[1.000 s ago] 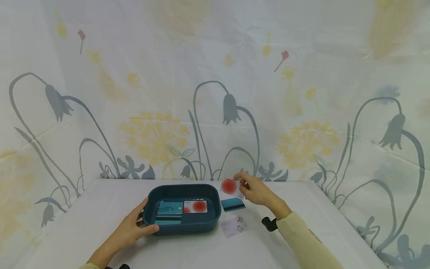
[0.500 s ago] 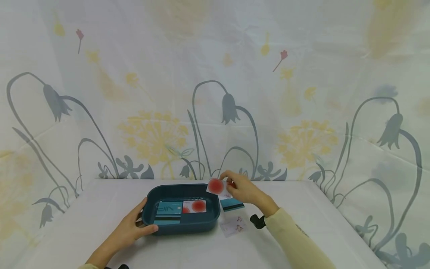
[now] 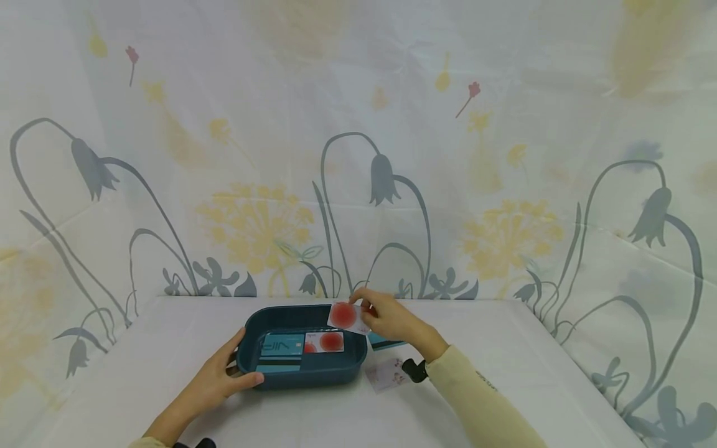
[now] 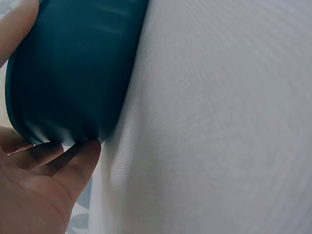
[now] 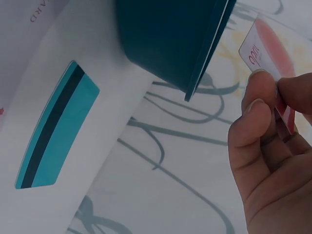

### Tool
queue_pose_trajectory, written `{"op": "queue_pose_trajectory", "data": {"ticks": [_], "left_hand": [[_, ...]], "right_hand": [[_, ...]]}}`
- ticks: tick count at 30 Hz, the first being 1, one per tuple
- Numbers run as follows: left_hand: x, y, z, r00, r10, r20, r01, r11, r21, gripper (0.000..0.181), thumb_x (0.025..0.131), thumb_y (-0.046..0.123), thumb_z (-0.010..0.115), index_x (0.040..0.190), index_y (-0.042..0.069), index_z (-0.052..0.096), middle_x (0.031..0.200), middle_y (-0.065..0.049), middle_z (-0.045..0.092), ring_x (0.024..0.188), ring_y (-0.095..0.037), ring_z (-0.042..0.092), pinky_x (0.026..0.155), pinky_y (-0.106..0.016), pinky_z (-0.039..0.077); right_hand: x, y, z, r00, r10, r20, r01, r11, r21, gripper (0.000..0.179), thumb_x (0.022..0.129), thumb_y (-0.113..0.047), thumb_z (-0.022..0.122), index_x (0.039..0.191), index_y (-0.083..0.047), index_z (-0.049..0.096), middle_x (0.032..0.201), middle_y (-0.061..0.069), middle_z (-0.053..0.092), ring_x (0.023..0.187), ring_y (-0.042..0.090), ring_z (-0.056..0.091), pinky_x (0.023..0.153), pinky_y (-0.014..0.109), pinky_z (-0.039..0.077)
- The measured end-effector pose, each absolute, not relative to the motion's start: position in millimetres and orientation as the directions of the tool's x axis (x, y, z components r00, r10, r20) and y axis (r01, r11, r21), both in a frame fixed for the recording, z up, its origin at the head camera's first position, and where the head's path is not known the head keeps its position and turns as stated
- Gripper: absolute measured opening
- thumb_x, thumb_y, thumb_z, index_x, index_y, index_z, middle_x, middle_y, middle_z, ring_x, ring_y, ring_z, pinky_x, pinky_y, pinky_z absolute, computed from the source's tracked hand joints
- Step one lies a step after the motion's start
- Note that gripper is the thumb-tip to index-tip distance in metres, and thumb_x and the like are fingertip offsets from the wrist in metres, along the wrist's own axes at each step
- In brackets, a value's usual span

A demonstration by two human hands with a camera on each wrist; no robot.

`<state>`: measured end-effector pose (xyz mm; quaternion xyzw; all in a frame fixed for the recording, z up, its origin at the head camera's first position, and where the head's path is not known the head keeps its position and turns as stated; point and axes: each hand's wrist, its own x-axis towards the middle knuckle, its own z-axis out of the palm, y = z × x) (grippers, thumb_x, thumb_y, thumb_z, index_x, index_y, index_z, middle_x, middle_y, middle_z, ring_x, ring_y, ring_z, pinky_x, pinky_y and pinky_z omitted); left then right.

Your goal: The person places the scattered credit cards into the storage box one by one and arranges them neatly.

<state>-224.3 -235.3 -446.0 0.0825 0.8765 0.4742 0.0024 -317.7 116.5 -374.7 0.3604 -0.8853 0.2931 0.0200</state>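
In the head view my right hand (image 3: 386, 317) pinches a white card with a red circle (image 3: 343, 315) over the right back rim of a dark teal plastic basin (image 3: 305, 381). The right wrist view shows that card (image 5: 261, 51) between thumb and fingers, above the table. My left hand (image 3: 215, 376) grips the basin's left end, thumb at the front and fingers around the side, as the left wrist view of the basin (image 4: 73, 73) confirms. Inside the basin lie a teal card (image 3: 282, 345), a teal striped card (image 3: 278, 364) and another red-circle card (image 3: 330, 341).
Right of the basin, a teal card with a dark stripe (image 5: 58, 131) lies on the white table (image 3: 313, 420), partly hidden by my right hand in the head view. A pale floral card (image 3: 385, 374) lies nearer me. A flower-patterned cloth (image 3: 358, 218) hangs behind.
My right hand has lifted the red-circle card from the table's right side and carried it left to above the basin's rim. The left hand and the basin stay nearly in place.
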Motion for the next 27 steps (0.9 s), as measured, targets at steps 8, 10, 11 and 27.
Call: {"op": "queue_pose_trajectory", "data": {"ticks": [8,10,11,27], "left_hand": [[-224,-235,-446,-0.986,0.146,0.076,0.144,0.539,0.83,0.109,0.077,0.039,0.079,0.152,0.0,0.01,0.154,-0.028,0.015,0.133,-0.047,0.033,0.1,-0.044,0.043],[-224,-235,-446,-0.987,0.144,0.075,0.143,0.542,0.828,0.109,0.077,0.039,0.079,0.152,0.0,0.011,0.153,-0.029,0.016,0.132,-0.047,0.033,0.1,-0.044,0.044],[-224,-235,-446,-0.987,0.143,0.076,0.143,0.544,0.827,0.109,0.077,0.039,0.079,0.152,0.0,0.011,0.153,-0.029,0.016,0.132,-0.047,0.034,0.1,-0.044,0.044],[-222,-235,-446,-0.983,0.158,0.09,0.161,0.532,0.831,0.105,0.079,0.033,0.079,0.152,0.0,0.011,0.153,-0.03,0.017,0.131,-0.047,0.035,0.097,-0.042,0.047]], "right_hand": [[-314,105,-378,-0.715,-0.661,0.227,-0.665,0.545,-0.51,0.03,0.093,-0.004,0.052,0.119,-0.019,0.055,0.086,-0.003,0.054,0.065,0.012,0.051,0.056,0.023,0.047],[-313,103,-378,-0.712,-0.667,0.219,-0.661,0.531,-0.53,0.03,0.093,-0.004,0.052,0.119,-0.019,0.055,0.086,-0.001,0.053,0.064,0.012,0.05,0.055,0.023,0.047],[-313,102,-379,-0.713,-0.668,0.213,-0.656,0.527,-0.54,0.03,0.093,-0.004,0.052,0.119,-0.02,0.055,0.086,-0.001,0.053,0.064,0.013,0.051,0.054,0.023,0.047],[-315,86,-392,-0.655,-0.728,0.202,-0.696,0.477,-0.538,0.033,0.091,0.002,0.051,0.118,-0.016,0.056,0.077,-0.002,0.051,0.062,0.009,0.048,0.054,0.02,0.044]]}}
